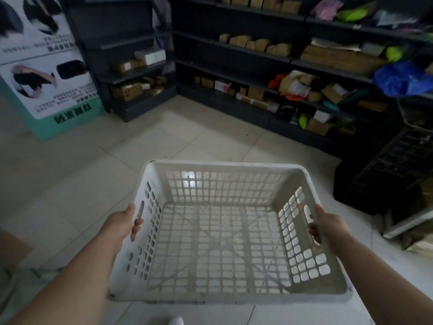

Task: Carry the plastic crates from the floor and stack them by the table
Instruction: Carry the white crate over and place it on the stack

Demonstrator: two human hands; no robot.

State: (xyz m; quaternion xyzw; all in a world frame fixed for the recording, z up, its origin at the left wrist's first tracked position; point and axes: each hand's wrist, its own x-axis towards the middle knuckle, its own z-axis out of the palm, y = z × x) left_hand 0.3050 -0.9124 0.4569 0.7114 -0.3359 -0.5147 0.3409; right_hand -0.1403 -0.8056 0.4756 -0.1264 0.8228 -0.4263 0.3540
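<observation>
A white plastic crate with slotted walls and an open grid floor hangs level in front of me, above the tiled floor, with nothing in it. My left hand grips its left wall, fingers hooked through the handle slot. On the opposite side my right hand holds the right wall the same way, fingers curled into that handle opening. A black plastic crate sits at the right, tilted against other things.
Dark shelving with cardboard boxes and bags runs along the back and right. A printed poster board leans at the left. A cardboard piece lies at the left edge. Open tiled floor stretches ahead.
</observation>
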